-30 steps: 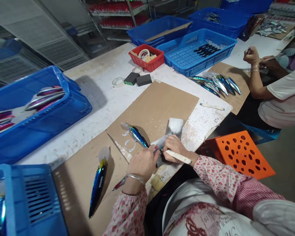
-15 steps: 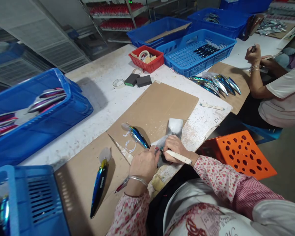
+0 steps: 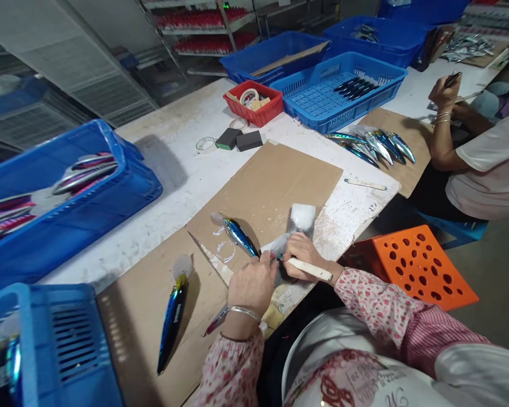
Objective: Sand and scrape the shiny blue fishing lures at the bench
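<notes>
My left hand [image 3: 251, 285] is closed, palm down, around a fishing lure [image 3: 215, 322]. The lure's reddish, silvery tail sticks out below my wrist; most of its body is hidden. My right hand [image 3: 302, 255] grips a tool with a flat white handle [image 3: 310, 269], its working end hidden at my left fingertips. A pale translucent piece [image 3: 276, 245] shows just beyond the fingers of both hands. Behind it stands a small clear container with a white top [image 3: 302, 217]. A shiny blue lure [image 3: 240, 236] lies beside my left fingers, and another blue lure [image 3: 172, 322] lies further left.
Cardboard [image 3: 280, 175] covers part of the white table. Blue crates [image 3: 139, 175] with lures stand at left; a red tray [image 3: 254, 110] and a blue basket [image 3: 309, 102] stand behind. Several lures [image 3: 377, 144] lie near a co-worker [image 3: 487, 152] at right. An orange stool [image 3: 426, 268] is below.
My left hand has shifted slightly to the right, the lure's tail with it. My right hand stays almost still. The co-worker's raised hand has moved a little to the right.
</notes>
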`<state>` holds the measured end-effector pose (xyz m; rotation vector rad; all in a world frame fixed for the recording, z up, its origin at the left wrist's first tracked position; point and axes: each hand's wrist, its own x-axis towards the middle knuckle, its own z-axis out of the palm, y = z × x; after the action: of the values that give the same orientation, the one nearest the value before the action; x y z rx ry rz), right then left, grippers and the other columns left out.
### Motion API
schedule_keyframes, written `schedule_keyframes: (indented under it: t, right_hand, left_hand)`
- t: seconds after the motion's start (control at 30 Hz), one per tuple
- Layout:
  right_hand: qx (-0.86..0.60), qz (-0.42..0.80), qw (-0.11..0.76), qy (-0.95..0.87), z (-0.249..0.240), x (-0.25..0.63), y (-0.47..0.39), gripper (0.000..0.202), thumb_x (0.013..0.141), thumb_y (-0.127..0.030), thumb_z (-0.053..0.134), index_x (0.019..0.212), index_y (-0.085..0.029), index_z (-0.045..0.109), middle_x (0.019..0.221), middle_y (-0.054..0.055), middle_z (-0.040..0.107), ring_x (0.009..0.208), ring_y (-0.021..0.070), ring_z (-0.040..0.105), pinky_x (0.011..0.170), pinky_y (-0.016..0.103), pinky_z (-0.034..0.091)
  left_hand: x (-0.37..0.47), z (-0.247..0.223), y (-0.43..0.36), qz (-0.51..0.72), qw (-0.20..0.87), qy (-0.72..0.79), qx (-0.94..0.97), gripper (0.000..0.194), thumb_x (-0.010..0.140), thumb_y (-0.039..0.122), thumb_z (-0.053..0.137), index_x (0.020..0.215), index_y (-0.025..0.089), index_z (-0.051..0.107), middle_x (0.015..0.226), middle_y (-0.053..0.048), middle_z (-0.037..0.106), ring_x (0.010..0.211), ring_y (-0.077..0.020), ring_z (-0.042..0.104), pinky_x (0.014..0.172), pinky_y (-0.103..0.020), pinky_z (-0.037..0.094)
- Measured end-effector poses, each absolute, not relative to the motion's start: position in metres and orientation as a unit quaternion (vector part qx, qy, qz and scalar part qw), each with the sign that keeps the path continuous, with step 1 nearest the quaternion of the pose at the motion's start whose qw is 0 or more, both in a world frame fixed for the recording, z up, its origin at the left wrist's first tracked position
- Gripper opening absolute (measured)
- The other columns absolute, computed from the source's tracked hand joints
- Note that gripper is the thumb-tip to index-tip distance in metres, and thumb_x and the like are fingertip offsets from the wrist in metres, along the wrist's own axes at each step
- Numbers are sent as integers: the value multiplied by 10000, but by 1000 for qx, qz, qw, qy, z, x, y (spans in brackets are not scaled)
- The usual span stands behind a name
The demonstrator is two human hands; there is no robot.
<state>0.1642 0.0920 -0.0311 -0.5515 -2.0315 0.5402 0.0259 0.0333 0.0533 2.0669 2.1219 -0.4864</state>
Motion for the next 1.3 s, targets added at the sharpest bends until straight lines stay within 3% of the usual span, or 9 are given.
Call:
schedule_keyframes:
  t: [0.3, 0.53, 0.73, 0.9, 1.03, 1.1, 1.2, 1.3]
  right_hand:
    - [-220, 217, 451, -837, -33, 165, 93, 153, 724, -181, 479, 646, -230, 357, 586, -22, 440, 625, 164, 442, 700, 338, 392]
    - [-232, 288, 452, -812, -35, 168, 91, 187, 880, -271, 465, 703, -226, 426, 643, -20, 532, 650, 154, 495, 854, 372, 435]
    - [-229, 296, 454, -808, -38, 169, 91, 207, 931, -299, 447, 738, -225, 459, 670, -20, 554, 673, 154, 524, 944, 393, 420]
    - [-217, 281, 460, -814, -37, 167, 90, 188, 965, -323, 437, 839, -217, 527, 746, 12, 604, 736, 168, 559, 917, 399, 439]
    - [-279, 185, 463, -821, -34, 196, 106, 146, 967, -272, 459, 955, -208, 590, 838, 51, 632, 834, 198, 560, 827, 378, 455]
    - [-352, 116, 420, -828, -33, 224, 123, 162, 961, -213, 468, 1041, -197, 608, 900, 73, 632, 900, 217, 541, 836, 383, 443]
    - [-424, 26, 278, -861, -31, 266, 150, 296, 918, -90, 472, 1155, -200, 612, 957, 93, 623, 956, 243, 509, 833, 387, 431]
    - [-468, -9, 203, -860, -23, 284, 165, 396, 871, -34, 488, 1179, -240, 628, 1002, 96, 605, 971, 251, 492, 822, 381, 434]
  left_hand:
    - [26, 51, 33, -162, 69, 710, 682, 360, 964, 376, 304, 1090, 186, 582, 878, -126, 698, 787, -299, 702, 620, -369, 524]
    - [24, 53, 34, -165, 91, 705, 683, 384, 964, 384, 300, 1163, 190, 564, 929, -126, 702, 817, -301, 701, 651, -378, 524]
    - [17, 48, 36, -151, 98, 708, 683, 408, 959, 414, 304, 1171, 199, 579, 915, -128, 713, 821, -301, 698, 658, -371, 508]
    - [14, 50, 38, -144, 112, 705, 686, 414, 963, 419, 303, 1194, 202, 570, 927, -129, 720, 853, -304, 697, 694, -376, 504]
    - [12, 48, 33, -126, 141, 717, 671, 426, 966, 387, 303, 1272, 194, 526, 1037, -152, 704, 894, -298, 694, 734, -389, 510]
    - [8, 44, 29, -91, 165, 717, 671, 435, 961, 331, 306, 1331, 173, 472, 1122, -167, 677, 965, -286, 680, 782, -387, 510]
    - [-1, 36, 19, -19, 206, 699, 684, 457, 931, 264, 312, 1352, 146, 444, 1230, -172, 630, 1049, -266, 653, 859, -387, 503]
    - [-9, 25, 11, 73, 244, 675, 692, 464, 901, 353, 356, 1297, 156, 498, 1234, -144, 643, 1103, -256, 631, 931, -391, 489]
